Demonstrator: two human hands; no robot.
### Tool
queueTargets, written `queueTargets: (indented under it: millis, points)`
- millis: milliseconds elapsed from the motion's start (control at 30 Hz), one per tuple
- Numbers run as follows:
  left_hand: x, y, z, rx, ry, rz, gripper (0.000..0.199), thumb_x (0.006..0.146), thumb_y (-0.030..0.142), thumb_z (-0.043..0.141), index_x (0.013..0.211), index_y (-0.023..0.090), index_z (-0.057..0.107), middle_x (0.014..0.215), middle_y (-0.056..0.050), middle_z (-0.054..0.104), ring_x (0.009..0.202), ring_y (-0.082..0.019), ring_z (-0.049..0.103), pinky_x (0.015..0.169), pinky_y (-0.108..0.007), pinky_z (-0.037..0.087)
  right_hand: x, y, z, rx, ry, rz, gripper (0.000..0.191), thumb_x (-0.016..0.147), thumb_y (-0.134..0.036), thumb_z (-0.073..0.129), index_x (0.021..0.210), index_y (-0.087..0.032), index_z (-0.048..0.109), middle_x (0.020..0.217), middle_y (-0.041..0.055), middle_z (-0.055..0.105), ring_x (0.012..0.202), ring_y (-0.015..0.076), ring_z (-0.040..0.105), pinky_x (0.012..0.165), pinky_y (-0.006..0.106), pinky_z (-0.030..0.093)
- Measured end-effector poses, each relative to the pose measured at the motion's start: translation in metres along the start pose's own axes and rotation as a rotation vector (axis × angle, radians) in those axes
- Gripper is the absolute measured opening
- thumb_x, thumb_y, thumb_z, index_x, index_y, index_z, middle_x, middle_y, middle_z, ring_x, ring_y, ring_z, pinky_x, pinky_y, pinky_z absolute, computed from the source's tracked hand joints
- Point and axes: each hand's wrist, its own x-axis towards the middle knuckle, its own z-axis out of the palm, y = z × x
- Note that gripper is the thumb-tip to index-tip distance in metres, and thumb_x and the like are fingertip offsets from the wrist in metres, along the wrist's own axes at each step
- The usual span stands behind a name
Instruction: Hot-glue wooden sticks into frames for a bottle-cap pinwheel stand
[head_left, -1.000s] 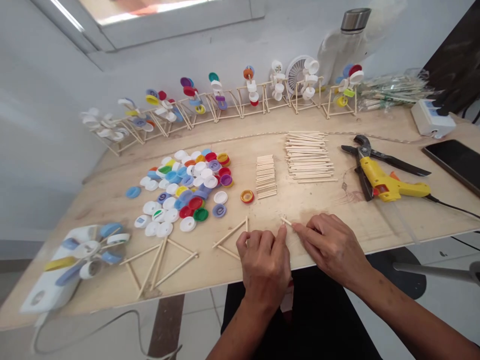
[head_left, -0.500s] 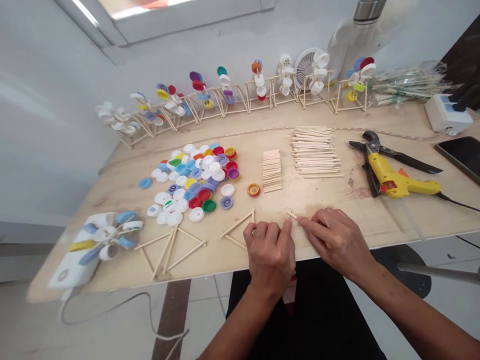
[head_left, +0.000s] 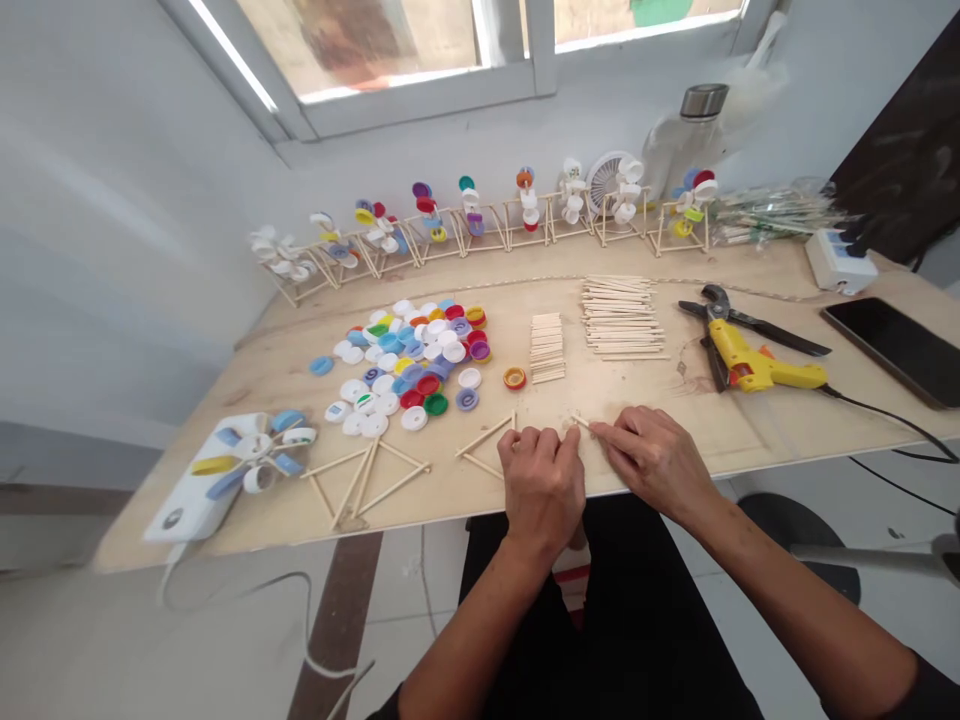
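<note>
A short piece of thin wooden stick [head_left: 582,422] lies between my hands near the table's front edge. My right hand [head_left: 654,462] pinches its right end between thumb and forefinger. With fingers curled down, my left hand [head_left: 541,485] presses at the stick's other end; what lies under its fingers is hidden. Just left of that hand is a stick triangle [head_left: 482,437], partly covered by it. Farther left, two more stick triangles [head_left: 367,475] lie overlapping. Behind the hands are a bundle of short sticks [head_left: 547,348] and a pile of longer sticks [head_left: 621,318].
Bottle caps [head_left: 409,360] spread across the left middle. A cap pinwheel [head_left: 259,450] rests on a white power strip [head_left: 202,490]. Stick stands with cap wheels [head_left: 472,215] line the wall. At right are a yellow glue gun [head_left: 757,365], cutters [head_left: 780,328] and a phone [head_left: 900,345].
The camera view has tilted up and shifted, showing more of the window. Both hands keep nearly the same pose around the stick.
</note>
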Motion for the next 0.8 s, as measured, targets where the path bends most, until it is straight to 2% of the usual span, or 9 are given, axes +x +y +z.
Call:
queueTargets:
  millis: [233, 433, 600, 667, 800]
  points:
    - [-0.001, 0.002, -0.001, 0.031, 0.004, 0.002, 0.023, 0.078, 0.014, 0.055, 0.098, 0.020, 0.066, 0.072, -0.004, 0.058, 0.075, -0.021, 0.049, 0.081, -0.041, 0.032, -0.001, 0.000, -0.002, 0.021, -0.005, 0.023, 0.020, 0.088, -0.018, 0.050, 0.093, -0.020, 0.069, 0.071, 0.0023, 0.054, 0.067, 0.0137, 0.049, 0.068, 0.027, 0.037]
    - [-0.001, 0.006, -0.009, 0.034, 0.000, -0.005, 0.024, 0.081, 0.015, 0.054, 0.104, 0.019, 0.064, 0.075, -0.005, 0.061, 0.076, -0.021, 0.050, 0.081, -0.040, 0.031, -0.004, 0.001, -0.003, 0.113, -0.035, 0.107, 0.024, 0.086, -0.023, 0.052, 0.106, -0.018, 0.065, 0.076, 0.0031, 0.058, 0.072, 0.0151, 0.053, 0.072, 0.028, 0.041]
    - [-0.007, 0.000, -0.019, -0.023, -0.001, -0.026, 0.029, 0.083, 0.014, 0.053, 0.110, 0.019, 0.061, 0.078, -0.004, 0.065, 0.079, -0.021, 0.052, 0.082, -0.039, 0.031, -0.004, 0.001, -0.007, 0.238, -0.021, 0.204, 0.025, 0.086, -0.023, 0.049, 0.104, -0.016, 0.066, 0.075, 0.0037, 0.060, 0.073, 0.0159, 0.056, 0.072, 0.029, 0.045]
    - [-0.013, -0.006, -0.025, -0.042, -0.001, -0.039, 0.027, 0.083, 0.013, 0.053, 0.107, 0.020, 0.063, 0.078, -0.003, 0.065, 0.080, -0.021, 0.052, 0.082, -0.039, 0.030, -0.006, 0.003, -0.010, 0.309, 0.004, 0.258, 0.025, 0.086, -0.024, 0.049, 0.103, -0.017, 0.066, 0.076, 0.0037, 0.063, 0.072, 0.0153, 0.058, 0.070, 0.028, 0.046]
    - [-0.025, -0.018, -0.039, -0.066, -0.005, -0.046, 0.016, 0.083, 0.013, 0.054, 0.088, 0.022, 0.066, 0.078, -0.003, 0.065, 0.083, -0.021, 0.052, 0.084, -0.040, 0.029, -0.017, 0.006, -0.018, 0.350, 0.037, 0.348, 0.024, 0.086, -0.024, 0.048, 0.101, -0.020, 0.066, 0.088, 0.0050, 0.069, 0.079, 0.0167, 0.062, 0.073, 0.029, 0.049]
